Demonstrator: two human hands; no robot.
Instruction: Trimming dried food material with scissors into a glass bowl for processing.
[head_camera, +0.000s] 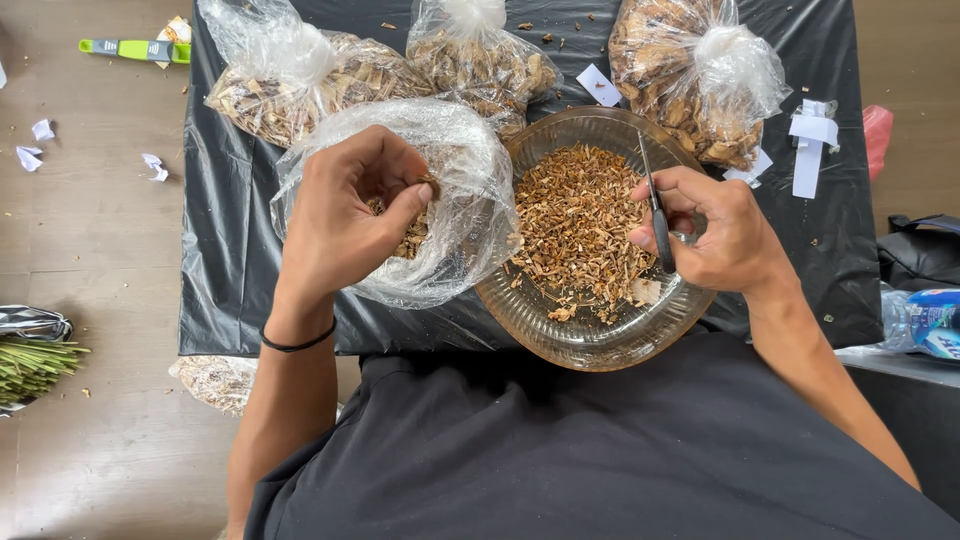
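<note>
My left hand (350, 215) is down in the open clear bag (455, 200), thumb and fingers pinching some of the dried brown bits inside. Right hand (715, 225) is closed around small scissors (657, 215) over the glass bowl (560, 345) of chopped bits (575, 220). Bag and bowl touch near the front edge of the black sheet (225, 250); three tied bags (290, 85) sit along the back edge.
</note>
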